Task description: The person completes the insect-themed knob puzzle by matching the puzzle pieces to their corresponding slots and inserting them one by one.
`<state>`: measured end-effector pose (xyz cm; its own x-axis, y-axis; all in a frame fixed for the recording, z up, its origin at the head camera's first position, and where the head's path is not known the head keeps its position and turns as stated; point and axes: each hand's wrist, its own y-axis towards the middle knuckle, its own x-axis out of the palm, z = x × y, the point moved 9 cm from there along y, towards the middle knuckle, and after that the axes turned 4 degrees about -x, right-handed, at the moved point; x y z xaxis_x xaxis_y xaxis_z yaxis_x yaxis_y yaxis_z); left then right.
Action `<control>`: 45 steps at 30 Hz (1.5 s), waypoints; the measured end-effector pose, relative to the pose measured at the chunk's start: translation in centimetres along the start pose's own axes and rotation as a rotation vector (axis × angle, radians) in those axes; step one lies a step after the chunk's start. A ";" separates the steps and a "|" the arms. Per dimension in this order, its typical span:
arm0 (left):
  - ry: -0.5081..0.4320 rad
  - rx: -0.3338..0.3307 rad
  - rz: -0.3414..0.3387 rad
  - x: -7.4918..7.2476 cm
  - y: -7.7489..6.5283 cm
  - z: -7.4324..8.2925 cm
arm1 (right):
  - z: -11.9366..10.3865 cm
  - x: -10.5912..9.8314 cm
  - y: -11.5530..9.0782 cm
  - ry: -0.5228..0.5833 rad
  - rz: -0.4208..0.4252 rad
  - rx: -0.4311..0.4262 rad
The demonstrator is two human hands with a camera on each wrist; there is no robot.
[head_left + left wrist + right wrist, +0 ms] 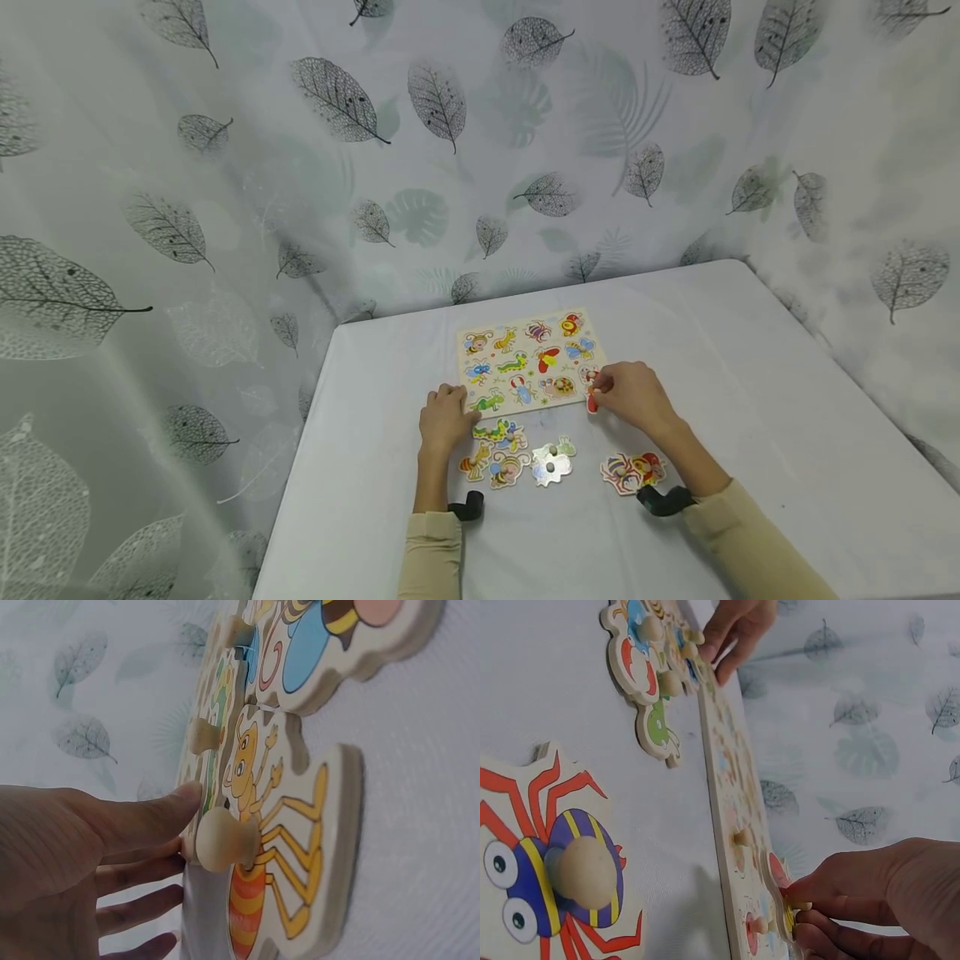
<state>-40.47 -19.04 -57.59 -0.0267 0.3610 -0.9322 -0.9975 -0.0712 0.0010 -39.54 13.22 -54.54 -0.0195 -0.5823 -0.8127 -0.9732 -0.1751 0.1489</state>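
A wooden knob puzzle board printed with insects lies on the table. At its lower left corner my left hand rests against the edge, fingers fairly straight in the left wrist view. Close to that hand's thumb is an orange ant piece with a round wooden knob. My right hand pinches a red-winged insect piece by its knob, over the board's lower right corner. The right wrist view shows this piece tilted; fingers hide part of it.
Below the board lie a caterpillar piece, a bee piece, a shiny glare-covered piece and a green piece. A spider piece overlaps a red piece near the right wrist. Leaf-patterned curtains hang around the white table.
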 end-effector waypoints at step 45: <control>0.004 -0.008 0.000 -0.2 0.0 0.1 | -3.0 1.5 5.6 -0.031 0.020 -0.132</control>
<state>-40.52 -19.04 -57.39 -0.0264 0.3573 -0.9336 -0.9969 -0.0783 -0.0018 -44.31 9.01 -53.25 -0.0475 -0.5619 -0.8259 -0.9341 -0.2679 0.2360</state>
